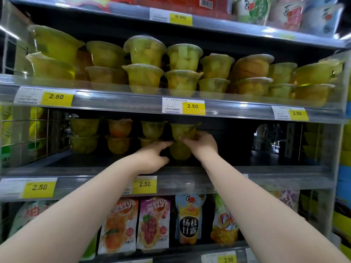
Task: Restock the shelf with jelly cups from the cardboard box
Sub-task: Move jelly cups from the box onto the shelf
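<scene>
The top cup [183,130] is gripped by the right hand [201,144], the bottom cup [180,152] by the left hand [152,158]. It should be set down straight.

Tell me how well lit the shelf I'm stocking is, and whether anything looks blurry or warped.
Head view: the middle shelf is deep in shadow, so the jelly cup in the right hand looks murky. Head view: glare streaks the clear front rail above. Head view: the wide-angle lens bows straight lines, and the frame's edges smear.

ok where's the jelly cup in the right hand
Head view, centre: the jelly cup tops the rightmost stack on the shelf above the pouches, directly over a lower cup.
</scene>
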Available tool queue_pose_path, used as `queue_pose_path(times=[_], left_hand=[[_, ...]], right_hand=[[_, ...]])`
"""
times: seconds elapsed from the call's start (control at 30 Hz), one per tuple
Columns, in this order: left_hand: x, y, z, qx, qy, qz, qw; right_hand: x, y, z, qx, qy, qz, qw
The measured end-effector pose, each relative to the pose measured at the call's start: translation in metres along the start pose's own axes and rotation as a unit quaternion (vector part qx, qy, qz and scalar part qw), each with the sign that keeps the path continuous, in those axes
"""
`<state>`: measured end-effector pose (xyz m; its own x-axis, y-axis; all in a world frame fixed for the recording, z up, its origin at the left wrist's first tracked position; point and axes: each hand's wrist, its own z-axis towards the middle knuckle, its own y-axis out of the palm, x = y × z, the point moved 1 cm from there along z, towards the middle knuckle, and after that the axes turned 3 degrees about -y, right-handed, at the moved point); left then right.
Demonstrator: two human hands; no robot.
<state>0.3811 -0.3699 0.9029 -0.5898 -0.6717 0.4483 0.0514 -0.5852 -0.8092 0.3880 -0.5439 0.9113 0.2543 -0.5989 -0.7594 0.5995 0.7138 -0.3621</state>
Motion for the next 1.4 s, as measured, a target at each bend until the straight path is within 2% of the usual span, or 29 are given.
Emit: queue_pose_path(times=[0.07,0.17,0.3,0.43,0.5,0.63,0.77,0.93,1.13,1.27,1.4], left_hand=[[0.003,0.0,-0.002,0.004,0.008,0.003,1.0],[0.005,-0.001,-0.005,0.024,0.02,0.021,0.999],[0.008,-0.001,-0.006,0.037,0.044,0.084,0.995],[0.013,0.003,-0.002,0.019,0.049,0.139,0.989],[0.014,0.003,0.001,0.0,0.043,0.154,0.987],[0.017,0.001,0.009,-0.028,0.03,0.167,0.985],[0.022,0.002,0.023,-0.044,0.012,0.185,0.982],[0.02,0.006,0.04,-0.064,-0.005,0.199,0.978],[0.011,0.011,0.055,-0.08,-0.021,0.208,0.975],[0.011,0.009,0.052,-0.075,-0.022,0.183,0.98],[0.018,-0.006,0.025,-0.037,-0.016,0.156,0.987]], right_hand=[[-0.001,0.0,-0.002,-0.02,-0.001,-0.012,1.0],[-0.004,-0.008,-0.011,-0.054,-0.014,-0.093,0.994],[-0.01,-0.024,-0.04,-0.008,-0.148,-0.208,0.967],[-0.006,-0.022,-0.064,-0.069,-0.217,-0.277,0.934],[-0.003,-0.021,-0.064,-0.108,-0.213,-0.31,0.92],[-0.002,-0.024,-0.054,-0.125,-0.198,-0.335,0.913],[-0.009,-0.023,-0.039,-0.174,-0.148,-0.353,0.907],[-0.013,-0.018,-0.022,-0.24,-0.092,-0.355,0.899],[0.001,-0.008,-0.008,-0.278,-0.047,-0.301,0.911],[0.004,-0.009,-0.01,-0.258,-0.058,-0.273,0.925],[-0.003,-0.022,-0.029,-0.131,-0.118,-0.303,0.937]])
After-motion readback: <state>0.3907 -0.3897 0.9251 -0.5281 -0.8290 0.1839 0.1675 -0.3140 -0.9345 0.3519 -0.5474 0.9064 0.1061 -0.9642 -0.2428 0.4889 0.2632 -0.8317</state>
